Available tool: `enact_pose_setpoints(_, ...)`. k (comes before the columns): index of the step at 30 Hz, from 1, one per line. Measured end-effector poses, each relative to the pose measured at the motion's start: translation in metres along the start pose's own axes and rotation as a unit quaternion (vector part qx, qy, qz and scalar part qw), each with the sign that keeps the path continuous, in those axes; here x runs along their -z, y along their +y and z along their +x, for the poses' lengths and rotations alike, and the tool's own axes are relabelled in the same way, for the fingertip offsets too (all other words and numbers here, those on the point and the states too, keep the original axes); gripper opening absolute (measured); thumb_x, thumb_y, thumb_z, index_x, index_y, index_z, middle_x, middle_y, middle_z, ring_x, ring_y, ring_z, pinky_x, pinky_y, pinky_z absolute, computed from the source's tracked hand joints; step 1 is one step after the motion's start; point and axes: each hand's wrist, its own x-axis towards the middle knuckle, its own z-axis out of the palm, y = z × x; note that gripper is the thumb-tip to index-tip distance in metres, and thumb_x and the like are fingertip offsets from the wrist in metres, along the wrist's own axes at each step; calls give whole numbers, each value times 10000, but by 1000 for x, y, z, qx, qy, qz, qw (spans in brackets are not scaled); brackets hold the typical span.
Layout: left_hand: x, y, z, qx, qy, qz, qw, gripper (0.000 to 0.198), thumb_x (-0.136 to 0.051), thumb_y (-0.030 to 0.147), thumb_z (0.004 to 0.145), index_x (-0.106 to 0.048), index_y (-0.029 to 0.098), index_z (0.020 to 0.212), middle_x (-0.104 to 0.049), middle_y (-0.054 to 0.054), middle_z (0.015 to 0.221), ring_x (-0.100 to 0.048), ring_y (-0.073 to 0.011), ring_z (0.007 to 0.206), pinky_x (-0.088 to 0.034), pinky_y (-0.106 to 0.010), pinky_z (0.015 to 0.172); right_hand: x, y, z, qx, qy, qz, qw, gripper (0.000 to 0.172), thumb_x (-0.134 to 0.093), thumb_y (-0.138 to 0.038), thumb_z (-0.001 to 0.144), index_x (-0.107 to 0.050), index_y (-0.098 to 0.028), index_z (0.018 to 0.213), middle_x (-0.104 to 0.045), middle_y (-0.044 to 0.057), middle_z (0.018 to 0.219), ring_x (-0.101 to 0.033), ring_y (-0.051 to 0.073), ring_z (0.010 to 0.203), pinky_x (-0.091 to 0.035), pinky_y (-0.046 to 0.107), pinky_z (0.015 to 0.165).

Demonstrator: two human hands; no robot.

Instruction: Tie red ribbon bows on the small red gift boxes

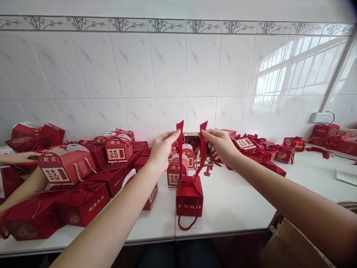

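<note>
A small red gift box (189, 199) with gold characters stands upright near the table's front edge, its rope handle hanging down in front. A red ribbon (203, 149) rises from its top in two separate ends. My left hand (163, 149) pinches the left end between thumb and fingers. The right end is pinched by my right hand (219, 143) at about the same height. Both ends are held up apart, with their tips sticking out above my fingers. Right behind the gift box stands a red-and-white box (173, 175) with a double-happiness sign, partly hidden by the ribbon.
Several red boxes (83, 201) crowd the left of the white table (234, 208). Another person's arm (26, 186) reaches in among them. More boxes and ribbons (259, 152) lie at the back right. A cardboard box (295, 242) sits below the right front edge.
</note>
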Motion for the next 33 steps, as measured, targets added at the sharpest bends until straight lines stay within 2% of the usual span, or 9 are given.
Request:
enact_pose_setpoints(6,1,2,2,-1,1,-31,1000,289,-780,347,602,-653,172,794,-645,0,741,-594,-93,612,-466,-198,552,-3,3,5,8,-4,42,999,264,-630,-438,758,-616,-177,725,-614,4,739,-540,96,667,-415,250,647)
enact_pose_setpoints(9,-1,5,-1,-2,-34,-35,999,248,-754,351,640,-634,170,759,-645,-3,717,-612,-114,631,-490,-225,590,-8,0,9,-13,-27,85,996,245,-618,-408,773,-570,-174,721,-602,-4,691,-543,88,584,-433,258,621)
enact_pose_setpoints(13,-6,7,-9,-6,-95,20,995,258,-727,394,674,-641,165,756,-644,-10,690,-606,-122,606,-491,-248,584,-20,-5,6,-33,-33,16,999,165,-615,-318,779,-563,-164,749,-570,-18,601,-404,45,417,-306,223,453)
enact_pose_setpoints(18,-7,7,-12,-15,-98,116,988,305,-704,434,690,-644,136,709,-651,-41,679,-592,-126,589,-477,-256,580,-27,-7,-3,-2,-102,50,993,64,-569,-190,743,-581,-145,700,-553,-13,619,-345,33,425,-231,221,433)
enact_pose_setpoints(24,-2,6,-10,15,-124,102,987,229,-697,286,704,-610,161,876,-648,-31,714,-609,-143,655,-485,-278,640,-22,4,-2,-28,-112,69,991,246,-582,-420,800,-593,-175,775,-440,-60,504,-354,52,406,-246,210,409)
enact_pose_setpoints(27,2,5,-8,67,-114,46,990,210,-625,183,720,-567,175,921,-627,-26,678,-618,-161,659,-486,-294,625,-15,10,-2,50,-121,-21,991,268,-502,-434,857,-615,-195,903,-561,-21,606,-508,96,520,-385,227,484)
enact_pose_setpoints(29,4,5,-7,96,-106,14,990,194,-612,148,711,-557,169,897,-615,-26,689,-620,-160,659,-490,-299,630,-8,13,-3,191,-136,-165,958,235,-475,-356,886,-645,-201,931,-655,24,779,-587,136,704,-464,276,642)
enact_pose_setpoints(31,5,6,-8,109,-104,6,989,187,-625,138,707,-556,159,879,-617,-34,736,-627,-160,679,-495,-302,654,-1,15,-4,335,-137,-314,878,217,-461,-252,895,-669,-204,937,-691,40,911,-590,163,828,-465,317,762)
enact_pose_setpoints(33,4,7,-9,109,-105,12,988,183,-633,139,713,-558,155,879,-628,-49,801,-637,-165,716,-493,-300,680,4,16,-4,427,-118,-414,795,250,-436,-179,900,-677,-206,965,-707,36,947,-583,178,865,-459,338,791)
